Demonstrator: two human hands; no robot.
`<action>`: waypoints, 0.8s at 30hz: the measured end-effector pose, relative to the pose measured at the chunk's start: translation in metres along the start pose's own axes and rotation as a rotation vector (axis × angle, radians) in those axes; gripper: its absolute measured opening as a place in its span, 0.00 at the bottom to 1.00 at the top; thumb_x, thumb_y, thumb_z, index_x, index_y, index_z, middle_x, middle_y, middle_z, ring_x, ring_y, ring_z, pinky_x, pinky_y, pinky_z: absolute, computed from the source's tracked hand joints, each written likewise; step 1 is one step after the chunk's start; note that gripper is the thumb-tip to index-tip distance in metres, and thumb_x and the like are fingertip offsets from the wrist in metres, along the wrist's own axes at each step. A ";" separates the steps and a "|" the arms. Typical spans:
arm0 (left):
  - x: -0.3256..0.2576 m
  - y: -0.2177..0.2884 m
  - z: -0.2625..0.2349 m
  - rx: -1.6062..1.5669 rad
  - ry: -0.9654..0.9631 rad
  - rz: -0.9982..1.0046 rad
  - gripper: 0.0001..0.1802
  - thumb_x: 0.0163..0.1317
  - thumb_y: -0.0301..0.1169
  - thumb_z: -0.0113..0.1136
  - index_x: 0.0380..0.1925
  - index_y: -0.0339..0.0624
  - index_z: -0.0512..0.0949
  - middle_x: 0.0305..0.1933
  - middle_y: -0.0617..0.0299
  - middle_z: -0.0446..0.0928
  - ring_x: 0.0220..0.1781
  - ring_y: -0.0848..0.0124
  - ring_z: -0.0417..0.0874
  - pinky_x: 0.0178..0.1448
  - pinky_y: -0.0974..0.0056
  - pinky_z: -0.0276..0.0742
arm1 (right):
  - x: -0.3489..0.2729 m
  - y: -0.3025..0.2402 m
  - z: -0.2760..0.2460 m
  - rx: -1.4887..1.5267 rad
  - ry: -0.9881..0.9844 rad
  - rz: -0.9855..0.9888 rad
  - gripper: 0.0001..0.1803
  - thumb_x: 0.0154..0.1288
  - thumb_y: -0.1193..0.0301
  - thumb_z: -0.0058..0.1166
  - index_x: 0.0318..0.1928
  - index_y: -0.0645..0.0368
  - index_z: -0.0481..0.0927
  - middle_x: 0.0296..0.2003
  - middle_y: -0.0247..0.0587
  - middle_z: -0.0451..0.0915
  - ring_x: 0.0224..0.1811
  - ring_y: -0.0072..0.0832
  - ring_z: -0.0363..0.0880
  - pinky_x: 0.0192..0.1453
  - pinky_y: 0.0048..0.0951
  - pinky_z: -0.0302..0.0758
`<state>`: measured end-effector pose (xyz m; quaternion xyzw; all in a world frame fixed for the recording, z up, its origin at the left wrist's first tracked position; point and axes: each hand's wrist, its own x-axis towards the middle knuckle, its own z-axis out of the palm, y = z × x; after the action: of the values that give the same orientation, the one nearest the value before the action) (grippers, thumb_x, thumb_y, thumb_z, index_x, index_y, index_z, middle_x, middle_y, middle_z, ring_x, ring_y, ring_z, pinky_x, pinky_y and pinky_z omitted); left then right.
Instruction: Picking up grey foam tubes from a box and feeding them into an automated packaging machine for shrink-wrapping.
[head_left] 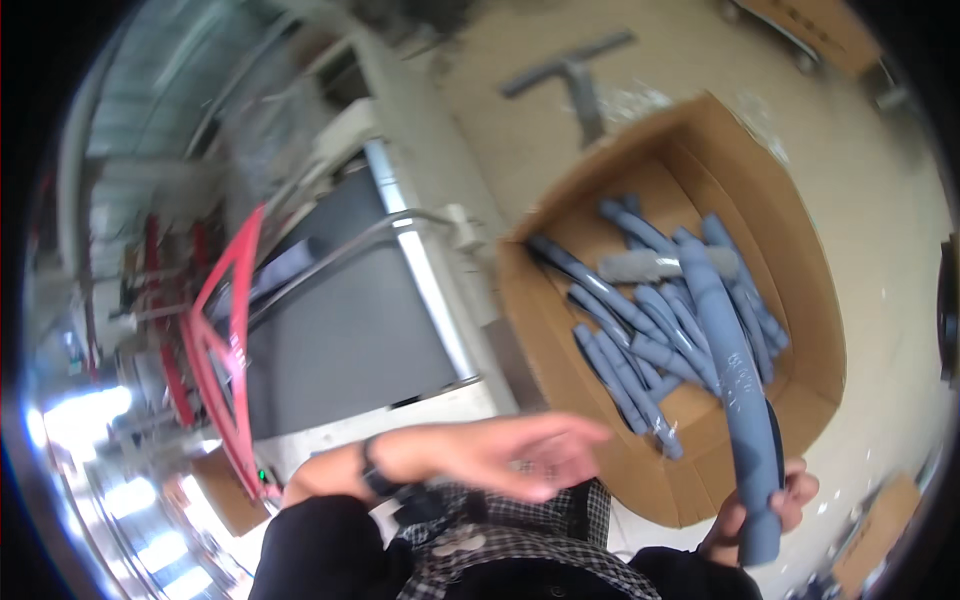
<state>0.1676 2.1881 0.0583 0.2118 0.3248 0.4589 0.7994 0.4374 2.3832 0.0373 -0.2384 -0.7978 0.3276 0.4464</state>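
Note:
My right hand [783, 508] is closed round the lower end of a long blue-grey tube [728, 350], which slants up over the cardboard box [815, 270]. Pale markings show on the tube's side. Inside the box lie several similar blue-grey rolls [615, 300] in a loose heap, and a paler, shiny wrapped roll [640, 265] rests across them. My left hand [525, 455] is held in front of me, left of the box, with fingers stretched out and nothing in it. It is slightly blurred. A dark band circles the left wrist.
A machine with a dark grey conveyor belt [350, 300] stands to the left, with a red triangular frame [235, 340] at its side. Beyond the box, a grey T-shaped stand [575, 75] is on the floor. Brown cartons [875, 535] sit at the lower right.

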 end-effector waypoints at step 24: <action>-0.347 -0.027 -0.032 0.658 1.721 0.574 0.34 0.54 0.39 0.65 0.57 0.34 0.65 0.57 0.45 0.68 0.60 0.54 0.70 0.61 0.56 0.67 | 0.076 -0.189 0.265 -0.012 -0.904 -0.018 0.30 0.43 0.77 0.56 0.53 0.64 0.68 0.41 0.46 0.71 0.46 0.41 0.71 0.55 0.33 0.66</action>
<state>0.0332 1.8738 0.1316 0.0876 0.8477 0.5212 0.0454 0.1535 2.2256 0.1163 -0.0667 -0.9166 0.3903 0.0545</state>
